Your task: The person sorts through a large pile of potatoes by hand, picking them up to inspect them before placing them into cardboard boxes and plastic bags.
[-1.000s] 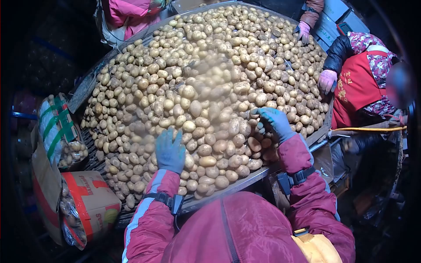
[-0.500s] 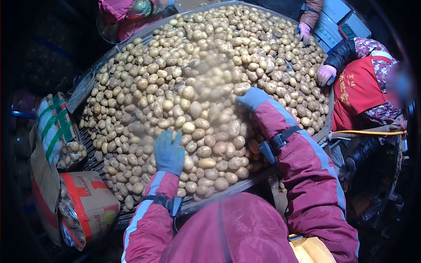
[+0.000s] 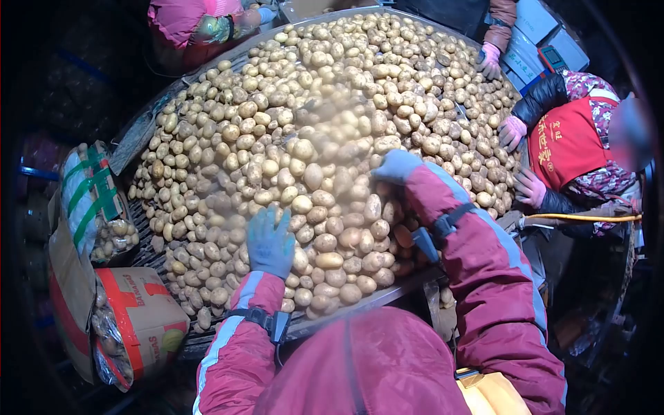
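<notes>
A large heap of potatoes (image 3: 328, 260) covers a slatted table in front of me. My left hand (image 3: 270, 243), in a blue glove, lies on the near part of the heap with its fingers spread and nothing gripped. Farther forward and to the right, my right hand (image 3: 397, 167), also gloved in blue, rests against the potatoes with its fingers pointing left and downward. Its fingertips and palm side are hidden, so any potato under it cannot be made out. Both my wrists carry dark straps with buckles.
At the left stand an open banana carton (image 3: 142, 315) and a green-taped bag of potatoes (image 3: 111, 235). A metal rim (image 3: 377, 297) edges the table. Across it, co-workers' gloved hands (image 3: 513, 131) touch the heap's right side. Blue-white boxes (image 3: 529, 48) are stacked at the far right.
The view has shifted slightly. At the right, the co-worker in the red apron now shows a second pink-gloved hand at the table edge. My hands have stayed nearly in place.
</notes>
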